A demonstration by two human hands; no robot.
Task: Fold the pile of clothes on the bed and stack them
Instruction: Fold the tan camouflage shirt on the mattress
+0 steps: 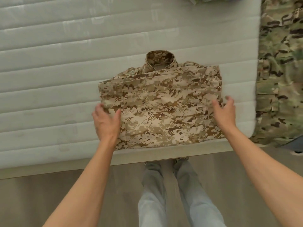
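Observation:
A tan desert-camouflage jacket (160, 104) lies folded into a rectangle near the front edge of the white mattress (49, 79), its collar standing up at the far side. My left hand (106, 122) holds the jacket's left edge, thumb on top and fingers tucked under the fabric. At the right edge my right hand (224, 112) rests with its fingers spread and loosely bent, the thumb side touching the cloth. Green woodland-camouflage clothing (278, 71) lies in a heap past the mattress's right edge.
The mattress's front edge runs just below the jacket, with wooden floor (65, 194) beneath. My legs in light jeans (172, 194) stand against the bed. A bit of patterned fabric (205, 0) shows at the top edge.

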